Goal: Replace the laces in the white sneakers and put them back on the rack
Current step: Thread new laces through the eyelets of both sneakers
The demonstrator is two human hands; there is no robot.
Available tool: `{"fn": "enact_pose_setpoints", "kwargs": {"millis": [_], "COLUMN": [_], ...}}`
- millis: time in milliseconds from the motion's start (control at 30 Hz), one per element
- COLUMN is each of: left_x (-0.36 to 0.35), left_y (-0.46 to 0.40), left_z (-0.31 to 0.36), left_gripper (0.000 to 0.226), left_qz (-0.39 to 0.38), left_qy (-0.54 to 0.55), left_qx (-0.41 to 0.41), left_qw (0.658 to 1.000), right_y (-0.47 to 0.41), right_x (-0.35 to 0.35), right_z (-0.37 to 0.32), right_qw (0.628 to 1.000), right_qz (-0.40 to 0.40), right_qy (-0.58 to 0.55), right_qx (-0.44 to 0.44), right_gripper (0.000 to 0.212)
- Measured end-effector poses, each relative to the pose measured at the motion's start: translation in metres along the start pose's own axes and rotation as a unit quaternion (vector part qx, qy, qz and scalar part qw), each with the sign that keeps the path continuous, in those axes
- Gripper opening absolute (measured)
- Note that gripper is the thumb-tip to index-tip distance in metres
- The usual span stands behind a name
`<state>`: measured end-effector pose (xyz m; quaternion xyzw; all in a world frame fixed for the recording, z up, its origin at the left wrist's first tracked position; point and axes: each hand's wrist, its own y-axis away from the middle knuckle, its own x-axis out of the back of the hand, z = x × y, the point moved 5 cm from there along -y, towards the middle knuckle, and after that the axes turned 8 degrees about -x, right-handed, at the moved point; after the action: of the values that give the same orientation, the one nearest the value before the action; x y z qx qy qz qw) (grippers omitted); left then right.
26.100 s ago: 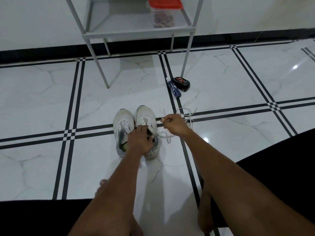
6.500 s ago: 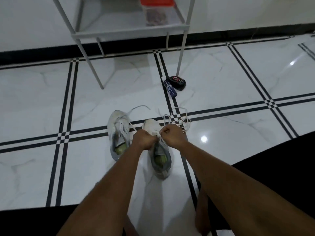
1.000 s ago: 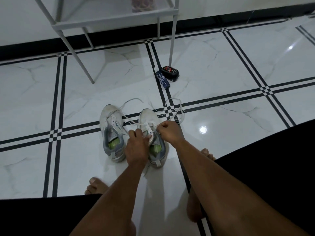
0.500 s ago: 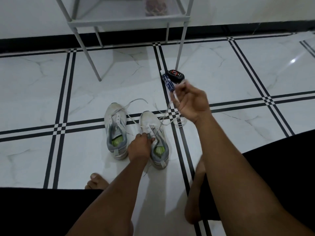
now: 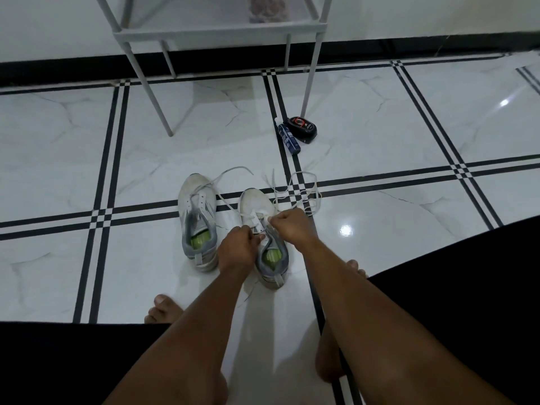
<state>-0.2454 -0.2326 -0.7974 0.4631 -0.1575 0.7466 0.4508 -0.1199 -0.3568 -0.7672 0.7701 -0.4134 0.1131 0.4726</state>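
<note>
The white sneaker on the right sits on the tiled floor right in front of me, toe pointing away, green insole showing in its opening, and both my hands are on its lacing. My right hand has its fingers curled into a closed grip, pinching the white lace just above the eyelets; from there the lace runs off in loose loops across the black tile lines beyond the toe. My left hand is curled against the near side of the tongue, and its grip seems to pinch the lace or the eyelet edge, though I cannot tell which. The second sneaker stands just beside the first on its left, parallel, with its own lace trailing out past the toe. Farther out, a dark blue bottle lies on its side touching a black tin with a red mark, near the front right leg of the white metal rack standing against the wall. My bare feet rest on the floor on either side of my arms.
</note>
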Motion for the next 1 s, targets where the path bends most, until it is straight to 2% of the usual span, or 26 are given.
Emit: {"fn": "enact_pose_setpoints", "kwargs": {"millis": [67,100,133,167,200,233,267,300,333,367,400,467,500,567,600,667,700,733,800,833,867,900,967,1000], "left_x": [0.002,0.003,0.003,0.004,0.004,0.004,0.004,0.004,0.004,0.004,0.003,0.002,0.001,0.001,0.001,0.000,0.001,0.001,0.002,0.001,0.001,0.000,0.001,0.002], "left_y": [0.001,0.002,0.002,0.002,0.001,0.000,0.000,0.000,0.001,0.001,0.001,0.000,0.000,-0.001,-0.001,0.000,0.000,0.000,-0.002,-0.004,-0.005,-0.005,-0.003,-0.003], "left_z": [-0.001,-0.002,-0.004,-0.004,-0.003,-0.002,-0.001,-0.001,-0.001,-0.001,-0.002,-0.003,-0.002,-0.001,-0.001,-0.003,-0.003,-0.004,-0.007,-0.007,-0.005,-0.003,0.002,0.003], "left_gripper": [0.031,0.030,0.030,0.031,0.033,0.034,0.035,0.035,0.034,0.034,0.033,0.032,0.033,0.032,0.031,0.030,0.030,0.029,0.027,0.028,0.030,0.031,0.028,0.027], "left_qz": [0.002,0.003,0.002,-0.002,-0.007,-0.010,-0.011,-0.010,-0.009,-0.007,-0.007,-0.008,-0.005,-0.005,-0.006,-0.004,-0.001,0.002,0.002,-0.004,-0.012,-0.018,-0.030,-0.037], "left_qy": [-0.001,0.002,0.006,0.009,0.008,0.003,-0.001,-0.004,-0.003,-0.002,-0.002,-0.001,-0.003,-0.006,-0.007,-0.008,-0.009,-0.011,-0.014,-0.015,-0.015,-0.015,-0.025,-0.033], "left_qx": [-0.004,-0.005,-0.003,0.000,0.002,0.003,0.004,0.005,0.005,0.004,0.004,0.003,0.001,-0.001,-0.002,-0.006,-0.008,-0.010,-0.013,-0.013,-0.012,-0.010,-0.002,-0.001], "left_qw": [1.000,1.000,1.000,1.000,1.000,1.000,1.000,1.000,1.000,1.000,1.000,1.000,1.000,1.000,1.000,1.000,1.000,1.000,1.000,1.000,1.000,1.000,0.999,0.999], "right_y": [-0.007,-0.008,-0.007,-0.008,-0.016,-0.022,-0.025,-0.027,-0.025,-0.018,-0.015,-0.008,-0.005,-0.010,-0.013,-0.014,-0.014,-0.011,-0.009,-0.007,-0.007,-0.008,-0.006,-0.004], "right_x": [0.007,0.013,0.024,0.042,0.059,0.069,0.073,0.070,0.061,0.047,0.028,-0.001,-0.008,-0.011,-0.011,-0.012,-0.010,-0.005,0.014,0.023,0.032,0.039,0.053,0.060], "right_z": [-0.007,-0.014,-0.023,-0.031,-0.028,-0.020,-0.004,0.010,0.020,0.024,0.027,0.027,0.023,0.012,0.008,0.003,0.000,-0.002,-0.010,-0.013,-0.015,-0.019,-0.029,-0.039], "right_qw": [0.993,0.962,0.881,0.763,0.683,0.660,0.711,0.810,0.898,0.948,0.972,0.986,0.992,0.999,0.999,0.985,0.959,0.914,0.821,0.800,0.809,0.847,0.943,0.965], "right_qz": [-0.079,-0.164,-0.248,-0.284,-0.252,-0.184,-0.087,-0.001,0.048,0.054,0.028,-0.050,-0.053,-0.013,-0.005,-0.057,-0.112,-0.174,-0.251,-0.263,-0.254,-0.222,-0.120,-0.079], "right_qy": [-0.086,-0.215,-0.401,-0.581,-0.686,-0.728,-0.694,-0.576,-0.418,-0.289,-0.200,-0.134,-0.097,-0.033,-0.038,-0.157,-0.254,-0.359,-0.510,-0.537,-0.529,-0.481,-0.306,-0.246], "right_qx": [-0.022,-0.025,-0.015,-0.003,-0.004,-0.028,-0.071,-0.109,-0.129,-0.125,-0.116,-0.091,-0.057,-0.001,0.000,-0.038,-0.058,-0.068,-0.051,-0.043,-0.041,-0.046,-0.048,-0.038], "right_gripper": [0.023,0.017,0.013,0.012,0.012,0.016,0.024,0.035,0.046,0.055,0.061,0.065,0.062,0.050,0.041,0.019,0.011,0.005,0.011,0.014,0.015,0.016,0.026,0.032]}}
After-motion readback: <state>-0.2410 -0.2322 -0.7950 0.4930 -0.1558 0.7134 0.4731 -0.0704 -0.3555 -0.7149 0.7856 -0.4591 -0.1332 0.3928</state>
